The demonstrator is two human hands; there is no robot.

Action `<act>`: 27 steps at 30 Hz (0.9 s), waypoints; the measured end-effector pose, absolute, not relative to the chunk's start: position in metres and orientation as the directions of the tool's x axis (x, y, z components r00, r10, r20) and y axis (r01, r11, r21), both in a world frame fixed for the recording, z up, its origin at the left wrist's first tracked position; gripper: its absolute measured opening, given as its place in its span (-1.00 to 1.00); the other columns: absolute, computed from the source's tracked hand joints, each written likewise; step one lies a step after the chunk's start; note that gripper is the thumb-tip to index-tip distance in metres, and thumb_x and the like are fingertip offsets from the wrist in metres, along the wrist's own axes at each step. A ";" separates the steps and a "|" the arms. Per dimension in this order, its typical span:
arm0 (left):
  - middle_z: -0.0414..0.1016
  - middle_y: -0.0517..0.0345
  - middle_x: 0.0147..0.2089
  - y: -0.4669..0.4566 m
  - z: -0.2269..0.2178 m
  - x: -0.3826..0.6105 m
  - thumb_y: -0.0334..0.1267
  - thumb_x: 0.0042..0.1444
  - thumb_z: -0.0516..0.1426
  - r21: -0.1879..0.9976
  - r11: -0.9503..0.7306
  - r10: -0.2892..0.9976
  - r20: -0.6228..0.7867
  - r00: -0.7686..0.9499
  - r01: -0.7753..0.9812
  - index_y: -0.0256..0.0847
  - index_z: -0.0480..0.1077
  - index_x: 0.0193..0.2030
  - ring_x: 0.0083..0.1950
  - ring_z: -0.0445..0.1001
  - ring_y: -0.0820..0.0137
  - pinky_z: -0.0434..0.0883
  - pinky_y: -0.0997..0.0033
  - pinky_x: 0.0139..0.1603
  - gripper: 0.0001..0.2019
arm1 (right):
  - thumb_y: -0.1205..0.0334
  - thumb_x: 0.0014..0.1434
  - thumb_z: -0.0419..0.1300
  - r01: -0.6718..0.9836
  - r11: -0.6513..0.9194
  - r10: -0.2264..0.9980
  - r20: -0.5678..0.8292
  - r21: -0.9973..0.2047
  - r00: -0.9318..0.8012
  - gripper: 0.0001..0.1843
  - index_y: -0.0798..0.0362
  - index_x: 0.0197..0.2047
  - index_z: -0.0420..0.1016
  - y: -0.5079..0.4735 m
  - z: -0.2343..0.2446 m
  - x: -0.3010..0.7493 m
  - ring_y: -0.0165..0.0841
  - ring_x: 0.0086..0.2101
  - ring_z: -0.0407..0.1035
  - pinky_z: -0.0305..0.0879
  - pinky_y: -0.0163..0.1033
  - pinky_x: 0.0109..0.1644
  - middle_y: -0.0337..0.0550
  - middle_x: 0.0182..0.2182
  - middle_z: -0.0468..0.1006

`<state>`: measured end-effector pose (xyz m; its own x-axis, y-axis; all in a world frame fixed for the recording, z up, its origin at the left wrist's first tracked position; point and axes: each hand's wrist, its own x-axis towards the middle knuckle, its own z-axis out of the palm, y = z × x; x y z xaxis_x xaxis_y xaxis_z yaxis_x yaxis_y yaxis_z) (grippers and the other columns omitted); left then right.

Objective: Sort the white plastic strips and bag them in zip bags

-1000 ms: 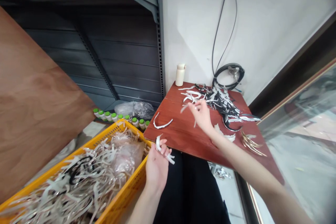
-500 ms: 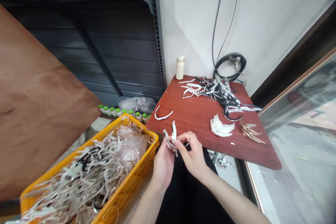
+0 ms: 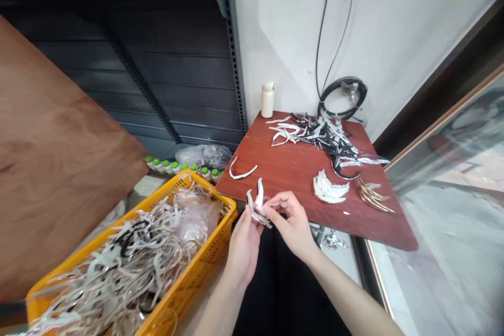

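Observation:
Both hands meet just in front of the red-brown table's near edge. My left hand (image 3: 244, 247) is closed on a curved white strip (image 3: 252, 205) with a shiny edge, its lower end across the fingers. Thumb and fingertips of my right hand (image 3: 289, 220) pinch a second curved white strip (image 3: 259, 193), held upright beside the first. Whether the two strips touch is hidden by the fingers. On the table lie a single curved white strip (image 3: 243, 175), a stacked bunch of white strips (image 3: 328, 189) and several gold curved strips (image 3: 372, 197).
A yellow crate (image 3: 197, 262) heaped with tangled strips stands at my left. At the table's back are a pile of black, silver and white strips (image 3: 331, 136), a cream bottle (image 3: 268, 100) and a coiled black cable (image 3: 342, 114). Green-capped bottles (image 3: 175, 167) line the shelf's foot.
The strip in my left hand has turned, its lower end swinging toward the right. My right hand has shifted slightly, still pinching its strip. The whole view has moved a little.

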<state>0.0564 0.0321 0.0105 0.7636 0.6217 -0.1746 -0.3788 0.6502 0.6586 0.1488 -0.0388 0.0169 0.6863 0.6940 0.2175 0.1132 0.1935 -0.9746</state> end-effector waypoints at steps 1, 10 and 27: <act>0.49 -0.06 0.10 0.032 0.010 0.056 -0.07 0.24 0.11 0.659 0.651 0.619 -0.175 0.766 -0.376 -0.24 0.48 0.04 0.22 0.35 0.14 0.21 0.12 0.27 -0.64 | 0.20 0.18 0.28 0.131 0.181 0.715 0.222 -0.975 0.663 -0.89 0.00 -0.26 0.42 -0.039 0.019 0.149 -0.39 -0.35 0.43 0.34 -0.28 -0.25 -0.21 -0.27 0.58; 0.48 -0.06 0.08 0.035 0.001 0.055 -0.09 0.23 0.14 0.694 0.614 0.659 -0.190 0.728 -0.376 -0.22 0.46 0.03 0.13 0.41 0.20 0.28 0.16 0.19 -0.68 | 0.13 0.13 0.32 0.270 0.092 0.811 0.229 -0.958 0.538 -0.82 0.01 -0.28 0.45 -0.032 0.024 0.161 -0.36 -0.35 0.45 0.36 -0.26 -0.25 -0.21 -0.30 0.60; 0.17 0.24 -0.40 0.056 0.002 0.049 -0.17 0.17 0.20 0.467 0.752 0.623 -0.275 0.733 -0.464 -0.22 0.30 -0.42 -0.36 0.21 0.45 0.33 0.28 -0.01 -0.77 | 0.26 0.20 0.15 0.544 -0.703 0.484 0.253 -0.458 0.838 -0.79 0.15 -0.15 0.52 0.092 0.014 0.414 -0.16 -0.11 0.41 0.26 -0.17 -0.06 0.13 -0.07 0.52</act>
